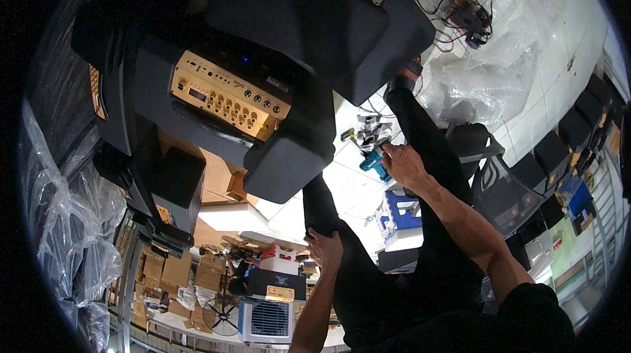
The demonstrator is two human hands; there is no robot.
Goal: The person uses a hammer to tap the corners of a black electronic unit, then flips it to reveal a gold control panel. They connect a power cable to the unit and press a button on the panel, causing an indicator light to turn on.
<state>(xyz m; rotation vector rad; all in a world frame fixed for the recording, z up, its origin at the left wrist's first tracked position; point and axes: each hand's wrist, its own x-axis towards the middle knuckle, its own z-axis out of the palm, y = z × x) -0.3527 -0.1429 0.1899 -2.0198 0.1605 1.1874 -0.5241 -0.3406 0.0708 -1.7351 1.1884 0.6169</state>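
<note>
My left hand (325, 248) rests on my black-trousered left leg, its fingers laid apart over the cloth. Out in front of my right leg is my right hand (405, 166), fingers curled together; whatever they may hold is too small to make out. Close to those fingertips, lower down, lies a teal power tool (374, 166), partly covered by the hand. Nearest to my left knee stands a black speaker cabinet (289, 162), with a gold control panel (230, 95) of knobs and sockets facing up.
Another black cabinet (296, 18) stands farther off. Clear bubble wrap (473, 87) and a cable-trailed device (470, 19) lie on the tiled floor at right. A blue-and-white stool (399, 211) is beside my right leg, a mesh chair (505, 190) beyond it. Cardboard boxes (177, 271) stack lower left.
</note>
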